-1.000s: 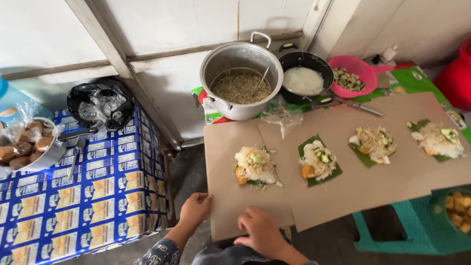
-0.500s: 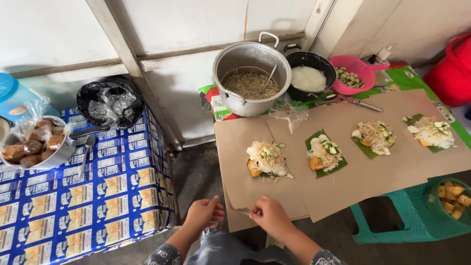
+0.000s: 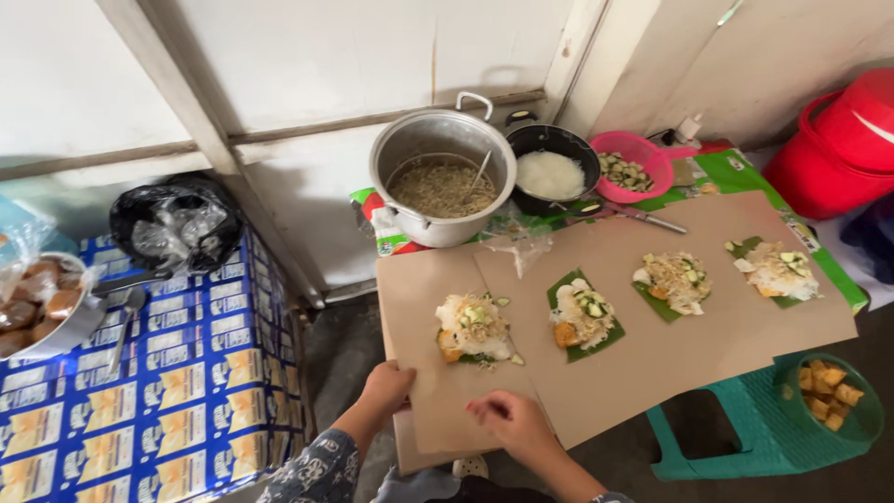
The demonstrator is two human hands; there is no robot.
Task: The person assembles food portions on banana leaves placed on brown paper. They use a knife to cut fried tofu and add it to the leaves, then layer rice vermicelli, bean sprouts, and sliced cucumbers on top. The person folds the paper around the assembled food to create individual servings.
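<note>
A low surface (image 3: 819, 321) against a pale wall carries overlapping brown paper sheets, a metal pot (image 3: 443, 177) of sprouts, a black pan (image 3: 555, 172) of white food, a pink bowl (image 3: 635, 166) of cucumber slices and a red bucket (image 3: 833, 144); a patterned blue cloth (image 3: 168, 373) lies to the left. Four food portions on green leaves sit in a row on the paper. The left hand (image 3: 386, 387) pinches the near edge of the nearest brown paper sheet (image 3: 438, 401), just below the leftmost portion (image 3: 473, 328), while the right hand (image 3: 510, 421), fingers curled together, rests on that sheet.
</note>
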